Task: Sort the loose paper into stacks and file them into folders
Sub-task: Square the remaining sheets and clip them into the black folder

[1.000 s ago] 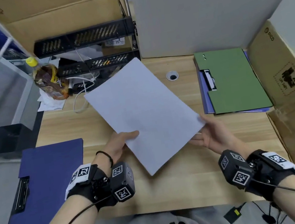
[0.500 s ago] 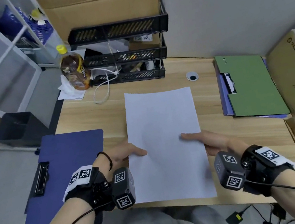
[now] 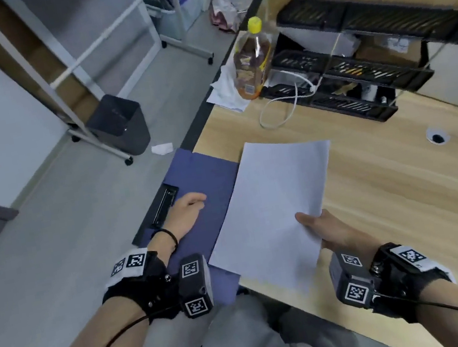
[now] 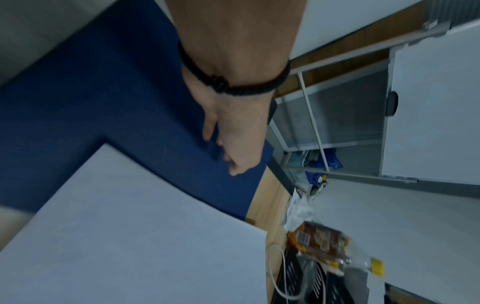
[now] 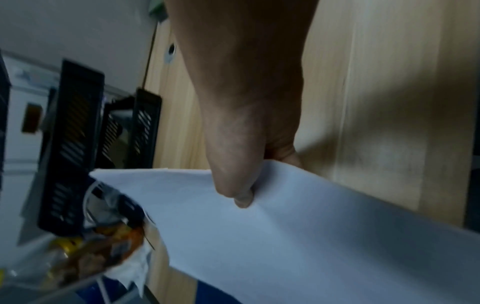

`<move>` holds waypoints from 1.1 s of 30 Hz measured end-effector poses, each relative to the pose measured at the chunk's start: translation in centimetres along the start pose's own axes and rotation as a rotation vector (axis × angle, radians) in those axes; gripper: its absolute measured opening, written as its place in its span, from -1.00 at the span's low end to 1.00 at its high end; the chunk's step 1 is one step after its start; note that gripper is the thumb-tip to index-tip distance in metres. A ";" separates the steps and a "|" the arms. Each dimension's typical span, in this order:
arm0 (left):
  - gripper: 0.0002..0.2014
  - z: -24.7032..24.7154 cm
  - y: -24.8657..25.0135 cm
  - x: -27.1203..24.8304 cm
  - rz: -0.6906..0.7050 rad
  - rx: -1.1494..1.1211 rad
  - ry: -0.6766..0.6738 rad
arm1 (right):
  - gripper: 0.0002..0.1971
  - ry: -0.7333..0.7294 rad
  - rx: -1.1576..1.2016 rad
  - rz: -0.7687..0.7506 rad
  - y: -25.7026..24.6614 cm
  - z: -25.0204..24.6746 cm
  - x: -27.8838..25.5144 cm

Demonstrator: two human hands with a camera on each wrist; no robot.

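black wrist straps (image 3: 149,286) with square-coded tags, cables, a hair-tie bracelet (image 4: 233,86).

beside the matt, pale wood-grain table (image 3: 374,179) edge lie smooth white paper (image 3: 273,211), a matt dark blue folder (image 3: 205,183), a clear glossy plastic bottle (image 3: 253,66) and black perforated plastic trays (image 3: 356,70).

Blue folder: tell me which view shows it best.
The head view: the blue folder shows with its black clip, hanging off the desk edge, the left hand over it and the paper overlapping one side. The left wrist view shows only a blurred blue surface beneath the hand; the right wrist view, a sliver under the paper.
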State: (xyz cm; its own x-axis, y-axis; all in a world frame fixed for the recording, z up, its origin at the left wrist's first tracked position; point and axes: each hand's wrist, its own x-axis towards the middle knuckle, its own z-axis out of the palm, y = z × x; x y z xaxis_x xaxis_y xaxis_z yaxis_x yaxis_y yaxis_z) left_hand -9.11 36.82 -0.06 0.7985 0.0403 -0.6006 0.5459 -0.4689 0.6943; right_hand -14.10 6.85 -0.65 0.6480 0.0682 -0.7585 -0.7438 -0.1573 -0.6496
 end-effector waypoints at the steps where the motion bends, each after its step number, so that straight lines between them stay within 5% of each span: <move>1: -0.73 -0.9 -1.0 -0.1 -0.009 0.058 0.039 | -0.71 -0.023 -0.019 0.011 0.0 0.6 0.4; 4: -0.67 -2.4 -3.8 -0.4 -0.109 0.080 0.066 | -0.61 -0.073 -0.042 0.053 0.1 2.1 1.3; 7: -0.61 -2.5 -4.5 -0.9 -0.119 0.054 0.070 | -0.25 -0.115 -0.058 0.062 -0.1 2.9 2.2; 11: -0.66 -1.9 -4.0 -0.6 -0.114 0.014 0.103 | -0.57 -0.091 -0.074 0.054 -1.0 3.7 2.7; 15: -0.72 -0.8 -3.3 -0.4 -0.133 -0.022 0.036 | -0.67 -0.054 -0.020 0.027 -0.6 2.6 3.0; 20: -0.89 3.3 0.8 0.6 -0.134 -0.136 -0.063 | -0.62 0.057 0.133 0.020 1.7 -2.1 1.6; 24: -0.95 8.4 4.3 0.6 -0.211 -0.239 -0.134 | -0.77 0.205 0.282 0.040 4.5 -7.6 -0.3; 33: -0.80 22.4 10.6 -0.6 -0.302 -0.236 -0.297 | -0.81 0.494 0.473 0.033 10.2 -21.5 -7.4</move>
State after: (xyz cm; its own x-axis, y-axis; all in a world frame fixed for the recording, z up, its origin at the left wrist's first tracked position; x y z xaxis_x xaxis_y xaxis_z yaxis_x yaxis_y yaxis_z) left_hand -9.47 12.01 -1.21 0.5071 -0.1253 -0.8527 0.8124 -0.2609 0.5214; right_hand -22.92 -16.45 -0.59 0.5389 -0.4045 -0.7389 -0.6831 0.3035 -0.6643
